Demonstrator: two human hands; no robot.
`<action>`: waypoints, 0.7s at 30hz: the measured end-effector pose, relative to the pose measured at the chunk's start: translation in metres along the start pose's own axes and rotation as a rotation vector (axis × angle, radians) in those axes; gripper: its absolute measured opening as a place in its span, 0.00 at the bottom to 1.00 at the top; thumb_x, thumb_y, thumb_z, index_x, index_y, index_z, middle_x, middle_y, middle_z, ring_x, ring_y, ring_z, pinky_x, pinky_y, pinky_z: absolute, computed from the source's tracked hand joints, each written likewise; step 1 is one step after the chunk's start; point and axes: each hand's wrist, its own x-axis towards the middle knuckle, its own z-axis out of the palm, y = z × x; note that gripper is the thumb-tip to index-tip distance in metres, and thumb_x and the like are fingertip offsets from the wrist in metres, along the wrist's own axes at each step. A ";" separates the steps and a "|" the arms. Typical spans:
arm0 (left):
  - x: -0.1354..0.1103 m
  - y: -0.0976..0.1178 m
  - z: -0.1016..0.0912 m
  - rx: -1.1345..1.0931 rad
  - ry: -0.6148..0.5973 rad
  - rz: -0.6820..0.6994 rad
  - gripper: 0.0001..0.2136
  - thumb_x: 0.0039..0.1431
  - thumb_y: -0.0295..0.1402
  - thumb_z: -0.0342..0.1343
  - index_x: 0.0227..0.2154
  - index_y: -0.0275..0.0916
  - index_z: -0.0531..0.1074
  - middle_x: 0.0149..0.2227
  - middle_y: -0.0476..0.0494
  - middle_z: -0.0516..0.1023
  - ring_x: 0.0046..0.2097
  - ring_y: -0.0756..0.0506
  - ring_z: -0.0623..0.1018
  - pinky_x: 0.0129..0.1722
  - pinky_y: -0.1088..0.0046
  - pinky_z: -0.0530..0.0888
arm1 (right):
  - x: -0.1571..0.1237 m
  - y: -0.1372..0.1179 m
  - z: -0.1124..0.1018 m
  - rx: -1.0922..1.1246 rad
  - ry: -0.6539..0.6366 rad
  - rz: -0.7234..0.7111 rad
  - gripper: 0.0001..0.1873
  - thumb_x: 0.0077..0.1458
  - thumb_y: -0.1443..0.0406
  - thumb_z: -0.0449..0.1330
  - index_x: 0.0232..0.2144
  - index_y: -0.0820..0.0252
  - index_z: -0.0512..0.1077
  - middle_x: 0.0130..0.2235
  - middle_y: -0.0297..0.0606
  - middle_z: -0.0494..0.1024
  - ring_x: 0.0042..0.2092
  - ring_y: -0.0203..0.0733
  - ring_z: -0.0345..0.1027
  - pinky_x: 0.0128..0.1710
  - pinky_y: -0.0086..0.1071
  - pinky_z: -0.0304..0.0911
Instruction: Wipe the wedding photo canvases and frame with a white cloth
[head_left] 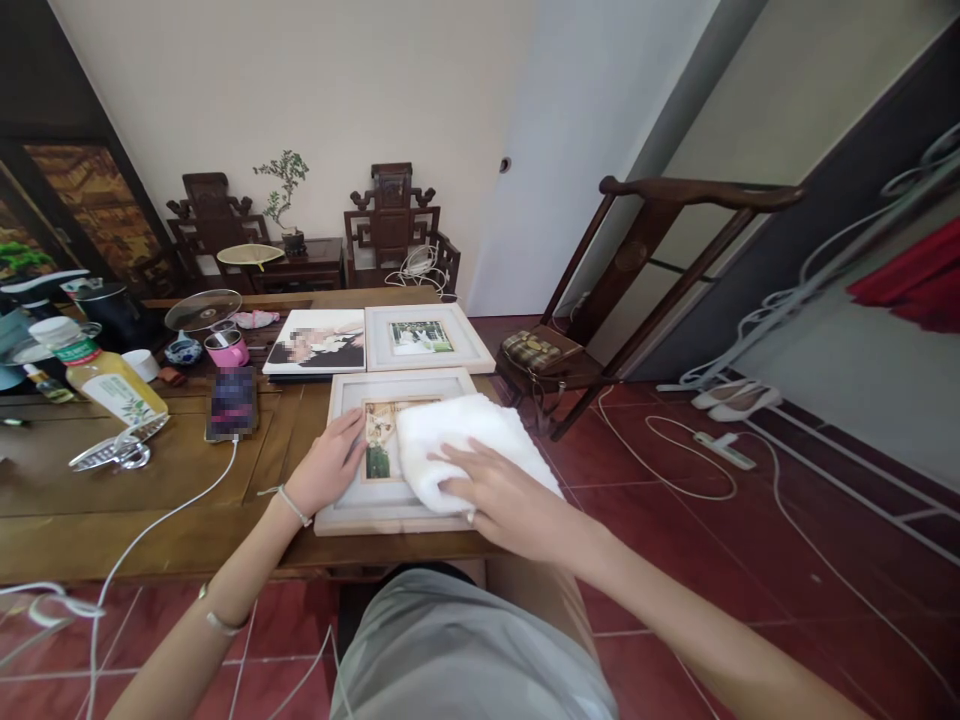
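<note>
A light wooden picture frame (390,526) lies flat at the table's near edge, a small photo (377,463) set inside its wide pale mount. My left hand (328,468) rests flat on the frame's left side, fingers stretched out over the rim. Bunched white cloth (480,425), fluffy like a towel, covers the frame's right part and hangs past its right edge. With fingers bent into the cloth, my right hand (495,490) holds it against the frame. Part of the photo is hidden under the cloth.
Behind lie a second picture frame (469,350) and a white-edged photo panel (319,335). Leftward are a phone (231,405) on a white cable, a hair clip (112,453), a bottle (112,385) and a pink cup (227,350). A wooden chair (630,260) holding a plaid bag (532,350) stands right.
</note>
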 end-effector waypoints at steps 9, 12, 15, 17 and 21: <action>0.000 -0.001 0.001 0.024 -0.023 0.008 0.21 0.66 0.35 0.41 0.59 0.35 0.60 0.62 0.35 0.60 0.63 0.41 0.60 0.60 0.57 0.61 | -0.001 -0.013 0.007 0.010 0.071 0.032 0.21 0.46 0.76 0.54 0.44 0.61 0.73 0.59 0.48 0.65 0.62 0.53 0.53 0.61 0.51 0.49; -0.001 -0.003 0.002 0.028 -0.027 0.025 0.20 0.66 0.35 0.40 0.59 0.35 0.60 0.62 0.35 0.60 0.63 0.41 0.60 0.60 0.56 0.61 | 0.027 0.019 0.016 -0.071 0.152 0.070 0.20 0.50 0.74 0.54 0.46 0.63 0.72 0.60 0.50 0.63 0.62 0.54 0.52 0.61 0.52 0.47; -0.001 -0.003 0.002 0.021 -0.011 0.035 0.20 0.66 0.35 0.40 0.59 0.37 0.60 0.62 0.36 0.60 0.63 0.41 0.60 0.61 0.55 0.61 | 0.057 0.055 0.017 -0.127 0.234 0.117 0.21 0.52 0.73 0.52 0.49 0.67 0.69 0.59 0.56 0.62 0.62 0.53 0.51 0.61 0.50 0.46; -0.001 -0.003 0.001 0.017 -0.010 0.035 0.20 0.66 0.35 0.40 0.59 0.38 0.60 0.62 0.37 0.60 0.63 0.41 0.60 0.61 0.56 0.61 | 0.075 0.073 0.016 -0.143 0.263 0.142 0.21 0.53 0.73 0.52 0.50 0.69 0.69 0.59 0.57 0.63 0.63 0.53 0.50 0.61 0.48 0.45; -0.001 -0.001 -0.001 0.012 -0.029 0.010 0.20 0.66 0.36 0.40 0.59 0.36 0.60 0.62 0.36 0.61 0.63 0.41 0.60 0.61 0.57 0.61 | 0.091 0.086 0.014 -0.148 0.264 0.128 0.21 0.53 0.73 0.52 0.50 0.68 0.69 0.59 0.55 0.63 0.64 0.54 0.45 0.61 0.51 0.43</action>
